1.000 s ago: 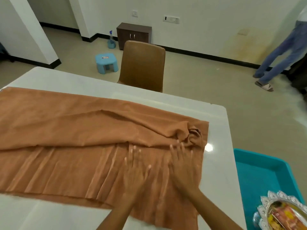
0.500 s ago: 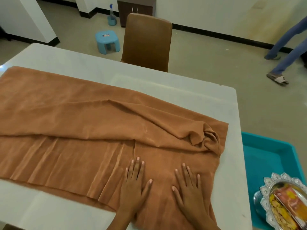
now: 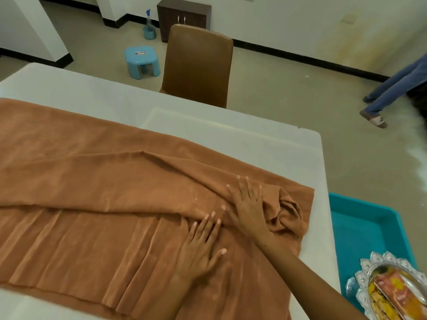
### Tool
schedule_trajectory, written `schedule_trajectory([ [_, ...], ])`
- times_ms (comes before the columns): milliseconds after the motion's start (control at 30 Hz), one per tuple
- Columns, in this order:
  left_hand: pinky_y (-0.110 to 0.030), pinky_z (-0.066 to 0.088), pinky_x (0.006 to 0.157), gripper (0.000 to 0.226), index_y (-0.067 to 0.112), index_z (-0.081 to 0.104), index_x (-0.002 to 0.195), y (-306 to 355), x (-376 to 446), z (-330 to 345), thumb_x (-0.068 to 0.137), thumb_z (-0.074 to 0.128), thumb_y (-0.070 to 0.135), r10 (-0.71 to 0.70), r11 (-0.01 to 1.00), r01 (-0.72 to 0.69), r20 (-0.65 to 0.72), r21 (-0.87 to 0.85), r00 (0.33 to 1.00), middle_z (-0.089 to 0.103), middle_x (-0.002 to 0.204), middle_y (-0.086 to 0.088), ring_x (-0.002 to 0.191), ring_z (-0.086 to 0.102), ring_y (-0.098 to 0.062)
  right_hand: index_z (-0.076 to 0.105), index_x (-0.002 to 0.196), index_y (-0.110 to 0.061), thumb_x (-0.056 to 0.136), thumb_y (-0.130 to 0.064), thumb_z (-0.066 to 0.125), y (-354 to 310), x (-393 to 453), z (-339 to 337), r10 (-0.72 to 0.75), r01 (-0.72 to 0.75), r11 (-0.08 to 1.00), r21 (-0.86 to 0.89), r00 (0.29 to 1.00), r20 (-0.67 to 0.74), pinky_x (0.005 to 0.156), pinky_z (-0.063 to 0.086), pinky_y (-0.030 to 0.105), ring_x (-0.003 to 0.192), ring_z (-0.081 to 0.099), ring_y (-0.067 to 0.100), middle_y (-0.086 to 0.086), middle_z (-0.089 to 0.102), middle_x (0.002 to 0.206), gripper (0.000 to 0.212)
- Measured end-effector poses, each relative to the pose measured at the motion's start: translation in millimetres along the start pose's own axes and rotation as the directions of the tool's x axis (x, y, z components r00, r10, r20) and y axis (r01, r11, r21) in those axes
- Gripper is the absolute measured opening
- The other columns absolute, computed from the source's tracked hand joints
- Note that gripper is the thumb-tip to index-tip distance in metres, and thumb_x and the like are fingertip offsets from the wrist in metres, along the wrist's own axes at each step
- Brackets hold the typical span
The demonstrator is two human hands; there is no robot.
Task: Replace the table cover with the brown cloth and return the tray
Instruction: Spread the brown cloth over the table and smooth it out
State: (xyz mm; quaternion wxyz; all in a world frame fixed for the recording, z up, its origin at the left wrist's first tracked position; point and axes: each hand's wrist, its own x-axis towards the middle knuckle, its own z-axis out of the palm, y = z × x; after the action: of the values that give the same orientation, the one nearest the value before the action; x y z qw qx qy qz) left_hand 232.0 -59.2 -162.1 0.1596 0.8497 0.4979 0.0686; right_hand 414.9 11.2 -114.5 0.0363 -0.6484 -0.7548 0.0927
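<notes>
Smoothing from here could drag the whole brown cloth (image 3: 97, 181) instead of flattening it: it looks light and slides easily on the white surface (image 3: 265, 139), so a push toward the far side would likely carry the bunched knot (image 3: 288, 211) along or pull the near edge off square. The cloth lies across the surface, a long ridge running from the left to that knot at its right end, with flat pleats fanning toward the near edge, which overhangs. The far strip and right margin of the surface are uncovered. The left hand (image 3: 201, 248) presses flat on the pleats, fingers spread and straight. The right hand (image 3: 248, 202) lies flat on the ridge just left of the knot, fingers straight too. The silver tray (image 3: 369, 285) waits low at the right in a teal bin (image 3: 360, 227), not yet returned; setting it down on wrinkles could trap them.
</notes>
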Motion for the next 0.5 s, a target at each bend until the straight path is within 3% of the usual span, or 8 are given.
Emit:
schedule_trajectory([
  [133,-0.037,0.005,0.117,0.068,0.017,0.026,0.149,0,2,-2,0.095,0.026,0.058,-0.013,1.000,0.013,0.026,-0.008,1.000,0.020,0.157,-0.003,0.144,0.018,-0.018,0.021,0.149,-0.027,0.077,-0.083,0.008,20,16,-4,-0.147,0.159,0.986,-0.050,0.970,0.195,0.113,-0.009,0.054,0.144,0.013,0.030,0.015,0.018,0.155,0.092],
  [167,-0.036,0.004,0.117,0.068,0.017,0.027,0.149,-1,3,-1,0.095,0.026,0.058,-0.004,1.000,0.005,0.036,-0.007,0.999,0.020,0.157,-0.004,0.144,0.019,-0.018,0.018,0.150,-0.030,0.077,-0.084,0.012,24,17,-5,-0.173,0.191,0.980,-0.061,0.959,0.224,0.113,-0.010,0.053,0.144,0.013,0.029,0.014,0.018,0.156,0.091],
  [233,-0.036,0.002,0.118,0.067,0.016,0.032,0.147,-3,4,2,0.095,0.026,0.058,0.004,1.000,-0.004,0.036,-0.001,0.999,0.023,0.156,-0.006,0.143,0.021,-0.019,0.026,0.147,-0.031,0.081,-0.078,0.034,36,18,-2,-0.233,0.259,0.964,-0.064,0.935,0.267,0.115,0.003,0.055,0.139,0.026,0.027,0.012,0.028,0.152,0.082],
  [300,-0.038,0.005,0.118,0.067,0.017,0.034,0.146,-4,5,4,0.095,0.026,0.058,-0.001,1.000,0.001,0.023,-0.006,1.000,0.025,0.156,-0.006,0.143,0.022,-0.020,0.051,0.130,-0.025,0.086,-0.064,0.045,49,20,4,-0.319,0.327,0.944,-0.035,0.937,0.143,0.111,0.025,0.053,0.115,0.051,0.025,0.009,0.054,0.129,0.059],
  [367,-0.043,0.013,0.114,0.066,0.019,0.035,0.146,-5,7,5,0.094,0.026,0.060,0.015,1.000,-0.015,0.003,-0.004,1.000,0.025,0.156,-0.005,0.143,0.023,-0.020,0.059,0.097,-0.016,0.097,-0.044,0.041,37,18,-20,-0.451,0.454,0.888,0.069,0.891,-0.051,0.094,0.043,0.045,0.080,0.060,0.022,0.006,0.062,0.088,0.033],
  [433,-0.043,0.015,0.113,0.066,0.022,0.035,0.146,-5,8,5,0.093,0.029,0.061,0.043,0.999,-0.044,0.004,0.002,0.999,0.026,0.155,-0.004,0.143,0.023,-0.020,0.045,0.081,-0.010,0.089,-0.016,0.049,20,24,-60,-0.526,0.558,0.825,0.093,0.817,-0.238,0.087,0.033,0.024,0.067,0.058,0.013,0.007,0.053,0.061,0.011],
  [500,-0.040,0.018,0.112,0.067,0.024,0.032,0.148,-4,7,5,0.093,0.030,0.062,0.063,0.998,-0.063,0.024,-0.004,0.998,0.025,0.156,-0.003,0.143,0.022,-0.020,0.047,0.086,-0.012,0.076,-0.005,0.051,13,57,-108,-0.459,0.491,0.870,0.052,0.843,-0.281,0.089,0.021,0.023,0.082,0.062,0.017,0.015,0.058,0.065,0.013],
])
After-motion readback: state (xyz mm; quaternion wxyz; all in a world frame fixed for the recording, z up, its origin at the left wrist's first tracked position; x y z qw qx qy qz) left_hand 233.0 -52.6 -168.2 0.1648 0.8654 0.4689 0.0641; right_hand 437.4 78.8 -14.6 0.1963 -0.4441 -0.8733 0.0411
